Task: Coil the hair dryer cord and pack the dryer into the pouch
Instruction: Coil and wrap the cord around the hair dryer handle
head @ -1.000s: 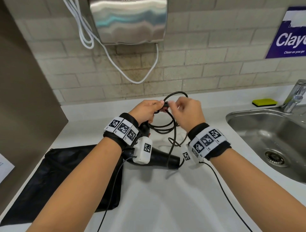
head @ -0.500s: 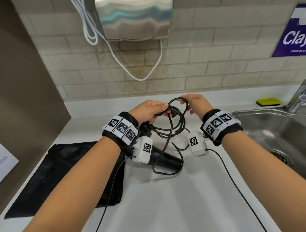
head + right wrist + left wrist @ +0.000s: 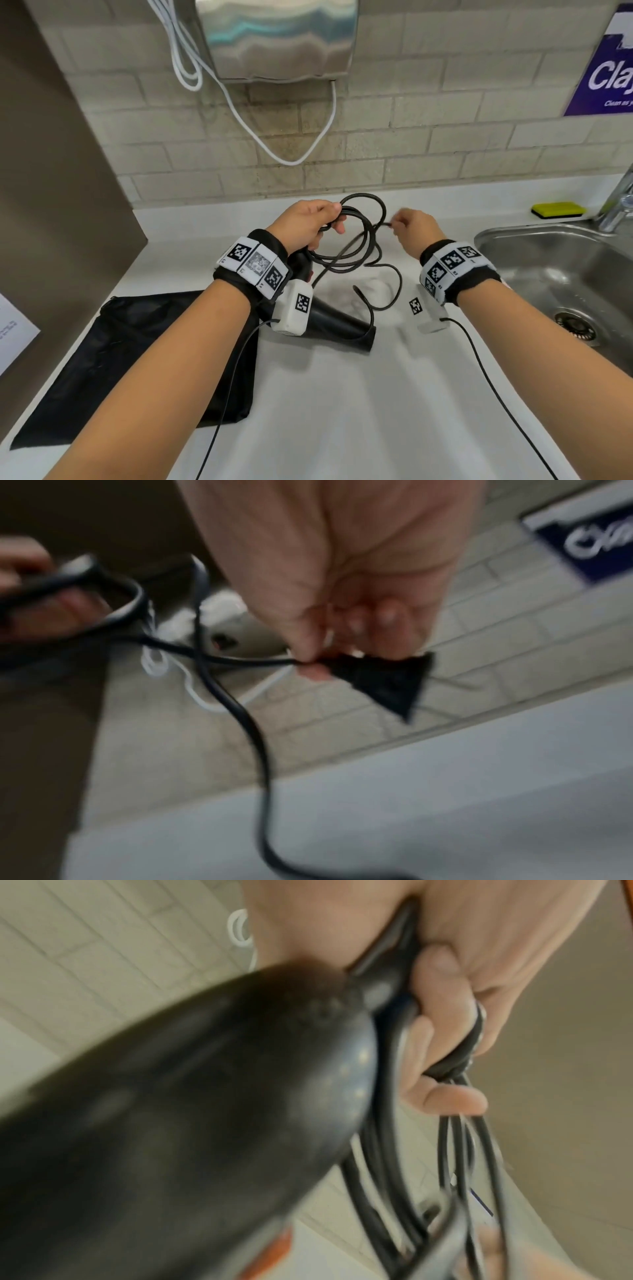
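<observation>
In the head view my left hand (image 3: 310,224) grips several loops of the black cord (image 3: 363,240) together with the handle of the black hair dryer (image 3: 337,325), whose barrel points down right over the counter. The left wrist view shows my fingers (image 3: 441,1031) curled round the cord bundle (image 3: 397,1053) beside the blurred dryer body (image 3: 178,1123). My right hand (image 3: 409,226) is held just right of the coil and pinches the cord's black plug (image 3: 390,681) between thumb and fingertips. A slack length of cord (image 3: 240,710) hangs from it. The black pouch (image 3: 137,359) lies flat on the counter at the left.
A steel sink (image 3: 534,260) with a faucet (image 3: 616,205) is set into the white counter (image 3: 342,411) at the right, with a yellow sponge (image 3: 557,208) behind it. On the brick wall hang a steel hand dryer (image 3: 284,37) and white cables (image 3: 239,113). A brown panel (image 3: 51,205) stands at the left.
My hands were together at the coil; the right hand has moved away to the right and now pinches the plug end. The left hand keeps its grip on the loops.
</observation>
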Motion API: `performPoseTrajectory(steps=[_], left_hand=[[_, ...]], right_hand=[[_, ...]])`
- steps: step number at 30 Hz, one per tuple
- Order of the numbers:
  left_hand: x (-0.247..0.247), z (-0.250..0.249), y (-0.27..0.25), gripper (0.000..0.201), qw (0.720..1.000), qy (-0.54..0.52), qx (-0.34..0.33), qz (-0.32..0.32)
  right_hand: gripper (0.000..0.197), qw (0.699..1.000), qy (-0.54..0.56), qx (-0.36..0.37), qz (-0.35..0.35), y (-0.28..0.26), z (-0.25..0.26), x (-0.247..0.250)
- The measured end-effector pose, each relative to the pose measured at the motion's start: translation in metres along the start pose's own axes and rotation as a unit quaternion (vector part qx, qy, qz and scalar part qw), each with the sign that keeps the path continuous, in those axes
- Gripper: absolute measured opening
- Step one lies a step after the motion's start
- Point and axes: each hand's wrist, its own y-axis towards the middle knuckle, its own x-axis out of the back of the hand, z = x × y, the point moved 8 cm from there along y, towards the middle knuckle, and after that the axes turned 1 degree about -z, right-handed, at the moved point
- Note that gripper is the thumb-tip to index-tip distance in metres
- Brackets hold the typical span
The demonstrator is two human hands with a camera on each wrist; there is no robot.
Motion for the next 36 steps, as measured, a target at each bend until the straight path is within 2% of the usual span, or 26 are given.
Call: performPoseTrajectory(steps=[2, 4, 6, 9, 11, 12, 14, 15, 17, 19, 21, 23, 25, 27, 29, 31, 33, 36], left_hand=[[0.005, 0.001, 0.000, 0.025, 1.000, 0.006, -0.010, -0.019], [0.009, 0.001, 0.001, 0.023, 0.999, 0.016, -0.023, -0.037], [0.011, 0.001, 0.001, 0.021, 0.999, -0.009, -0.024, -0.045], [0.011, 0.002, 0.001, 0.029, 0.999, -0.024, -0.011, -0.044], [0.010, 0.003, 0.000, 0.029, 0.999, -0.023, 0.002, -0.038], [0.008, 0.003, -0.001, 0.028, 0.999, -0.022, 0.006, -0.032], [0.003, 0.001, -0.002, 0.027, 1.000, -0.015, 0.005, -0.011], [0.001, 0.000, -0.003, 0.026, 1.000, -0.014, 0.004, 0.000], [-0.002, 0.000, -0.003, 0.026, 1.000, -0.013, 0.006, 0.018], [-0.004, 0.000, -0.004, 0.026, 0.999, -0.010, 0.007, 0.031], [-0.006, -0.001, -0.005, 0.027, 0.999, -0.016, 0.008, 0.038], [-0.005, -0.002, -0.005, 0.027, 0.999, -0.019, 0.008, 0.035], [-0.004, -0.002, -0.005, 0.026, 0.999, -0.017, 0.007, 0.033], [-0.004, -0.002, -0.005, 0.025, 0.999, -0.020, 0.004, 0.032], [-0.003, -0.002, -0.006, 0.025, 0.999, -0.028, 0.002, 0.025], [-0.001, -0.002, -0.006, 0.025, 0.999, -0.032, -0.001, 0.016], [0.004, -0.001, -0.006, 0.026, 0.999, -0.036, -0.005, 0.003], [0.017, 0.001, -0.008, 0.027, 0.998, -0.053, -0.008, -0.032]], right_hand=[[0.025, 0.991, -0.113, -0.074, -0.002, -0.001, -0.031, 0.002], [0.027, 0.971, -0.196, -0.130, 0.035, -0.009, -0.053, -0.003], [0.029, 0.941, -0.284, -0.146, 0.110, -0.020, -0.069, -0.015], [0.029, 0.882, -0.383, -0.140, 0.236, -0.037, -0.084, -0.037], [0.028, 0.873, -0.386, -0.142, 0.263, -0.038, -0.087, -0.047], [0.031, 0.879, -0.373, -0.150, 0.256, -0.036, -0.085, -0.049], [0.032, 0.920, -0.295, -0.158, 0.204, -0.025, -0.078, -0.047], [0.034, 0.946, -0.234, -0.153, 0.163, -0.019, -0.072, -0.044], [0.033, 0.991, -0.067, -0.100, 0.066, -0.009, -0.049, -0.030], [0.028, 0.993, 0.109, -0.041, 0.029, -0.006, -0.022, -0.022], [0.034, 0.980, 0.172, 0.001, 0.102, -0.011, 0.004, -0.028], [0.042, 0.965, 0.133, 0.048, 0.221, -0.021, 0.025, -0.045], [0.035, 0.934, 0.102, 0.056, 0.338, -0.034, 0.033, -0.063], [0.026, 0.922, 0.100, 0.050, 0.372, -0.039, 0.031, -0.071], [0.023, 0.945, 0.095, 0.038, 0.311, -0.029, 0.027, -0.066], [0.026, 0.974, 0.135, -0.008, 0.180, -0.013, 0.014, -0.050], [0.026, 0.980, 0.182, -0.056, 0.058, -0.001, -0.010, -0.030], [0.021, 0.972, 0.192, -0.131, -0.028, 0.006, -0.050, -0.012]])
